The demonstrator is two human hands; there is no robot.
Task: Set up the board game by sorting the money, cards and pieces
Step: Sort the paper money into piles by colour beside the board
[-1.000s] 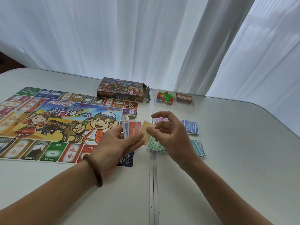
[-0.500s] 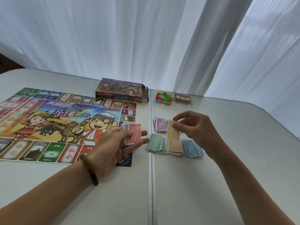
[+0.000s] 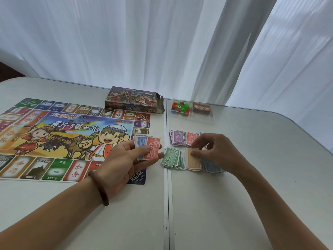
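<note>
White table [image 3: 234,204], board [image 3: 59,123] at left: a fan of blue and red notes [image 3: 147,147] is gripped by the left hand [image 3: 124,165]. The orange pile [image 3: 193,160], between green pile [image 3: 170,157] and blue pile [image 3: 212,166], is touched by the right hand [image 3: 216,150]; a pinch cannot be told.

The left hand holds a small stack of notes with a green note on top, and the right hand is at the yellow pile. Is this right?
Not quite: the head view shows a red note on top of the stack in the left hand. The right hand is at the yellow pile.
</note>
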